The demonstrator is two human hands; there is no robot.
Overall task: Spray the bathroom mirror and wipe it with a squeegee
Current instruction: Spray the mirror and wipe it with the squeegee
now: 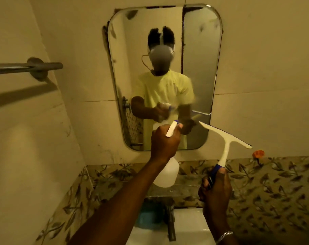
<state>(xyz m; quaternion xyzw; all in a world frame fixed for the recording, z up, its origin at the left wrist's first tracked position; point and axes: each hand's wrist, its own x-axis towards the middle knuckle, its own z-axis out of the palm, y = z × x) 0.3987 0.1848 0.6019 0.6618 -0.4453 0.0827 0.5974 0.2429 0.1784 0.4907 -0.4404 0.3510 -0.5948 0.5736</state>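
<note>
A rounded wall mirror [141,50] hangs above the sink and reflects a person in a yellow shirt. My left hand [165,142] grips a translucent white spray bottle [167,172] by its neck, its nozzle raised at the mirror's lower part. My right hand [214,190] holds a white squeegee [225,138] by its blue handle, upright, with the blade tilted just off the mirror's lower right corner. A metal bracelet is on that wrist.
A white sink [189,227] with a dark tap [170,221] sits below, a blue object [148,216] beside the tap. A metal towel bar [26,67] sticks out of the left wall. An orange hook [258,153] sits on the floral tile band at right.
</note>
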